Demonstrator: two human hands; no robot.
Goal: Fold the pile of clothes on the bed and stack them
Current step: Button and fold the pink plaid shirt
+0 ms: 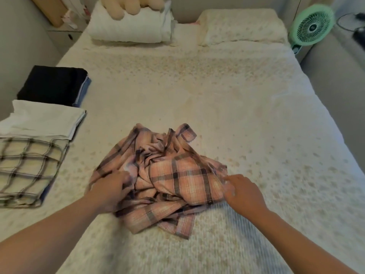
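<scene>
At the far left edge of the bed [217, 91] we see a folded black garment [51, 84] lying on top of a blue one [85, 91]. Nearer to us on the same side sits a second stack: a folded white garment [45, 119] overlapping a cream piece with a dark check [27, 169], which lies on something blue that shows only as a thin edge.

Our left hand [110, 189] rests on the left side of the crumpled pink plaid shirt [167, 175], fingers curled into the cloth and gripping a bunch of it. The shirt lies in a loose heap in the middle of the near half of the bed, unfolded, well apart from the stacks. Our right hand [242, 191] touches the shirt's right edge; the forefinger points out over the fabric, the other fingers are bent, and we cannot tell whether they pinch the cloth.

At the head of the bed we see a rolled white blanket [130, 26] with a cream plush toy [130, 5] on it, then a pillow [243, 26] in the same speckled cover as the bed. Beyond the bed's right corner stands a green fan [312, 26]
</scene>
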